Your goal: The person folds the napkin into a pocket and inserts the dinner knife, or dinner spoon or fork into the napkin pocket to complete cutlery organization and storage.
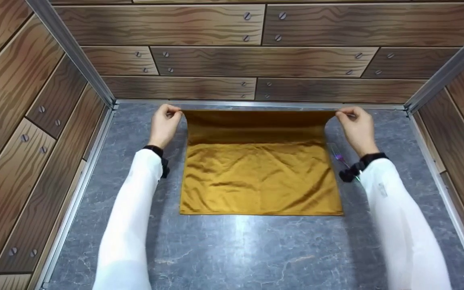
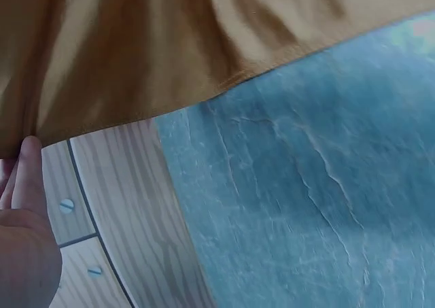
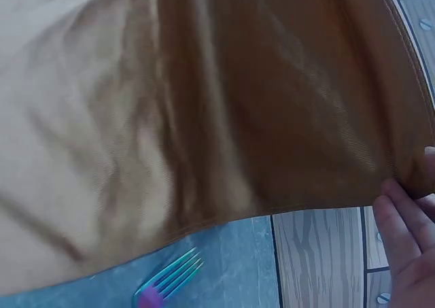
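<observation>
A golden-brown satiny cloth point(image 1: 260, 177) lies partly flat on the grey marbled surface, its far part lifted and hanging in a curve. My left hand point(image 1: 165, 125) pinches the far left corner between thumb and fingers. At the far right corner, my right hand point(image 1: 357, 127) pinches the cloth the same way. The lifted edge is pulled taut between both hands. Beside the cloth's right edge lies an iridescent fork point(image 1: 338, 157), partly hidden by the right wrist; its tines point(image 3: 180, 274) show in the right wrist view.
The grey marbled surface point(image 1: 232, 249) is bordered by metal rails point(image 1: 256, 104). Wood-patterned panels point(image 1: 216, 28) stand at the back, left and right. Each wrist wears a black strap with a small camera point(image 1: 349, 174).
</observation>
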`<action>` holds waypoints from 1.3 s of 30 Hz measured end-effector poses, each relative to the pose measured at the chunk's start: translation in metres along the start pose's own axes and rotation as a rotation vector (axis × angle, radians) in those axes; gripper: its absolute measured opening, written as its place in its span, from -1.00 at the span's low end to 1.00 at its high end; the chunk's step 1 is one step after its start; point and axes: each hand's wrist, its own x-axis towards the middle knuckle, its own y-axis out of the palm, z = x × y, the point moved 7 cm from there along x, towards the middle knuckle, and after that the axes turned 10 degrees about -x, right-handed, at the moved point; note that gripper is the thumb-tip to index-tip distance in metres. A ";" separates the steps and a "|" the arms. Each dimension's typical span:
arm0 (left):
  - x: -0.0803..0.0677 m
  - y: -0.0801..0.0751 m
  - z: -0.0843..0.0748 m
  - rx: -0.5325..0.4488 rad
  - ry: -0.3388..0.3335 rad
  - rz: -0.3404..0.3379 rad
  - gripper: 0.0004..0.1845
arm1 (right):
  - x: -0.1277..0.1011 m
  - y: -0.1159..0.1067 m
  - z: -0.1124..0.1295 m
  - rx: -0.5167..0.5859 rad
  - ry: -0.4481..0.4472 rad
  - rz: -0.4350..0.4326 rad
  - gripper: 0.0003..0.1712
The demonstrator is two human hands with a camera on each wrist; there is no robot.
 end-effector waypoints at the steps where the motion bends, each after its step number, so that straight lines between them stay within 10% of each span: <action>1: -0.003 -0.001 0.000 0.008 0.001 0.014 -0.78 | -0.004 -0.001 -0.002 -0.008 0.001 0.007 -0.67; 39: -0.155 -0.027 0.045 0.200 0.297 0.358 -0.84 | -0.150 -0.018 -0.047 -0.194 -0.458 0.075 -0.92</action>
